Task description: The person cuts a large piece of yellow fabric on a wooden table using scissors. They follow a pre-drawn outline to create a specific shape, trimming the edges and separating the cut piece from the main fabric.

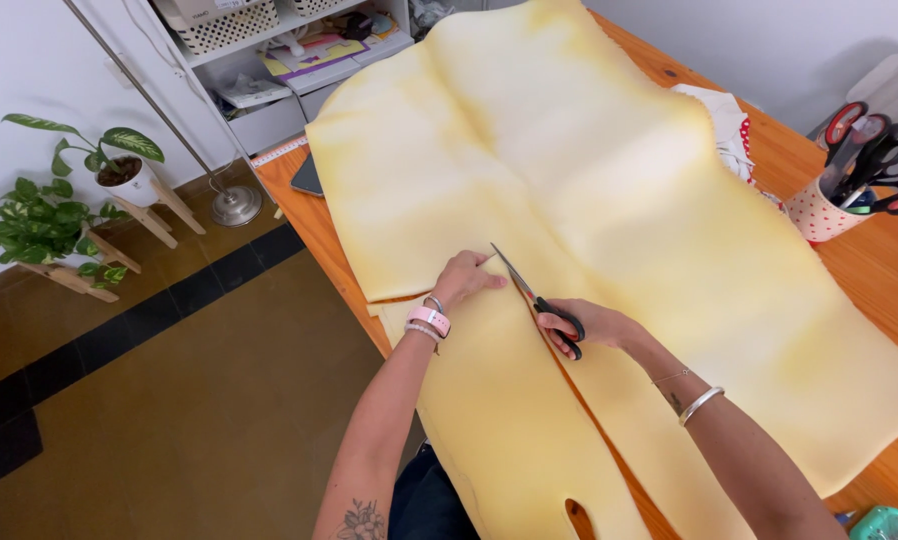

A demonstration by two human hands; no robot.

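1. While leaning over a wooden table, a person is cutting a large sheet of pale yellow foam that is covering most of the tabletop and hanging over its near edge.
2. Wrapped around the black handles, the right hand is gripping the scissors, fingers through the loops; the blades are pointing far and slightly left, parted only narrowly, with their tips lying at the end of a cut running up from the near edge.
3. Just left of the blades, the left hand is pressing down on the foam, fingers curled on the sheet's edge rather than closed around anything.
4. A pink watch is sitting on the left wrist, and a silver bangle is circling the right forearm.
5. At the far right of the table, a dotted cup is holding several more pairs of scissors with red and black handles.
6. White cloth with red dots is showing beside the foam's right edge, well apart from both hands.
7. A dark tablet is peeking out from under the foam at the table's far left corner.
8. On the floor to the left, potted plants are standing on wooden stands near a white shelf.
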